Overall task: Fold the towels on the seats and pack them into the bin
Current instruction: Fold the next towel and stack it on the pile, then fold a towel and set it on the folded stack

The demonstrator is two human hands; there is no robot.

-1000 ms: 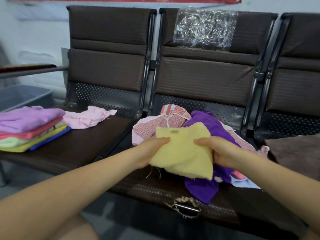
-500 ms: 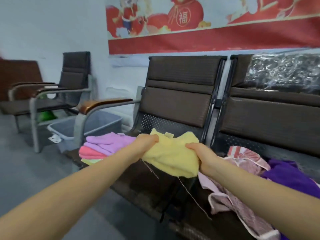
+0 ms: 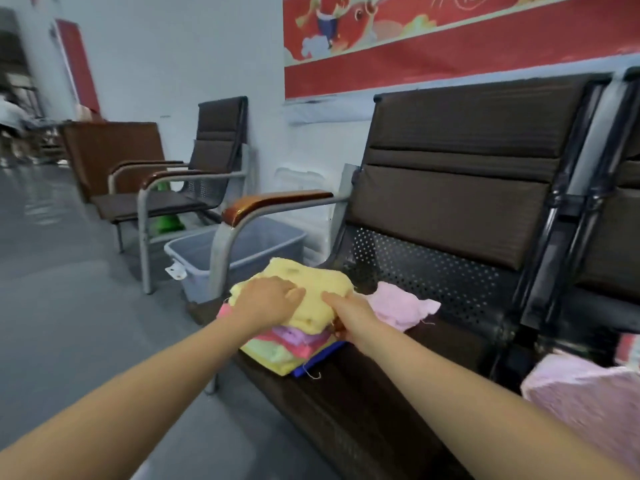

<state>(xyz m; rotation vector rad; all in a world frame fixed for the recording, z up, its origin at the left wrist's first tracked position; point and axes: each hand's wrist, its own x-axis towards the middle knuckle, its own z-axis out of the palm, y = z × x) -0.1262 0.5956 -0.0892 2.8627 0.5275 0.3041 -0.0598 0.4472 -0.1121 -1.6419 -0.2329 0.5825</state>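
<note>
Left hand (image 3: 268,299): flat, fingers extended, pressing the yellow towel (image 3: 308,289).
Right hand (image 3: 349,315): grips towel's right edge.
Towel position: atop folded stack (image 3: 294,348).
Bin (image 3: 239,252): beside seat (image 3: 363,386).

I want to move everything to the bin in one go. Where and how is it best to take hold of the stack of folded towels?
Probably from below, at its two opposite sides. The stack of folded towels is soft, loose layers, so lifting the yellow towel on top would take only that one. Slide the left hand and right hand under the blue bottom layer, then carry it to the grey bin.
</note>
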